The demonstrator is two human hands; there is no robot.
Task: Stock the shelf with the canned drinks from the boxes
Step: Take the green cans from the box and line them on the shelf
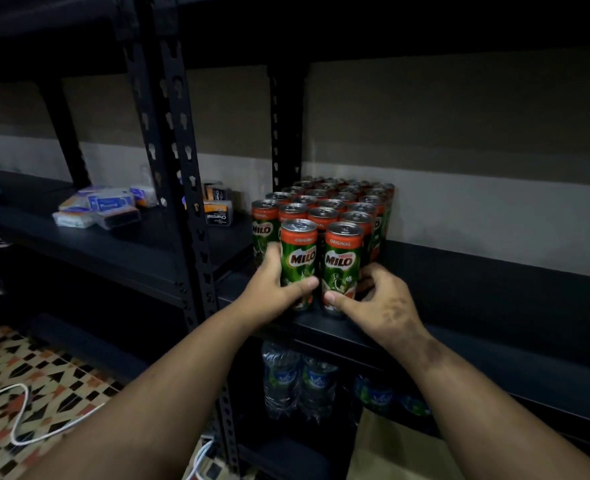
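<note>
Green cans, one in the left hand [275, 289] and one in the right hand [378, 303], look stiff, smooth and slippery, so both hands grip low around the body.

The Milo cans [298, 268] look like metal, with bare silvery tops and glossy printed sides that catch the light. The shelf [477, 282] and its perforated uprights [179, 140] seem to be matt black painted metal. Below, the water bottles [281, 379] are clear, crinkly plastic. The small packs [96, 207] on the neighbouring shelf have a shiny plastic wrap. The floor tiles [27, 372] look smooth and patterned.
</note>
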